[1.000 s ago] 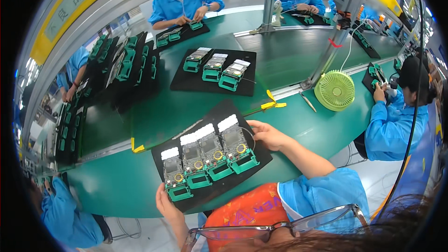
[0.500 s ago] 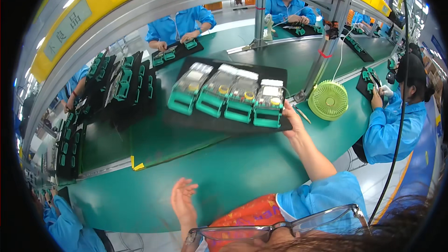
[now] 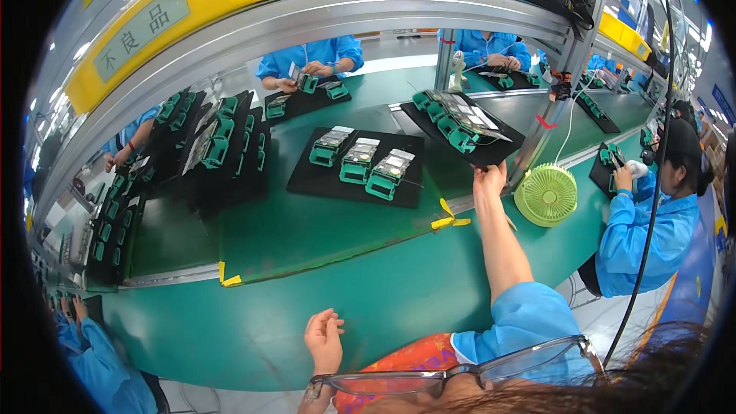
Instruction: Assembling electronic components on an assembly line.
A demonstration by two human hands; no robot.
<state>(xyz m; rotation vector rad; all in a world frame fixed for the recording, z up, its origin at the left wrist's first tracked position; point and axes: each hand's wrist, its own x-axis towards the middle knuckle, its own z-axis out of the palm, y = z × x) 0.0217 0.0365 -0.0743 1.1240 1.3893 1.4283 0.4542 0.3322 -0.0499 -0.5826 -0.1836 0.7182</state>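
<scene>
My right hand (image 3: 491, 180) grips the near edge of a black foam board (image 3: 491, 155), held tilted above the table. On it sits a row of several green-framed electronic units (image 3: 458, 119) with pale tops. A second black board (image 3: 307, 180) lies to the left with three similar green-framed units (image 3: 356, 159) on it; neither hand touches it. My left hand (image 3: 324, 337) hovers low over the near green tabletop (image 3: 414, 291), empty, its fingers loosely bent and apart.
Stacked black boards of green units (image 3: 218, 138) stand at left. A light green fan (image 3: 546, 195) is beside my right forearm. A metal frame (image 3: 330, 17) with a yellow bin (image 3: 180, 15) crosses above. Co-workers sit opposite and at right (image 3: 648, 207); a black cable (image 3: 655, 184) hangs there.
My right hand has carried its board away from me and rightward, tilting it. The board with three units now shows in the middle. My left hand has shifted slightly, still empty.
</scene>
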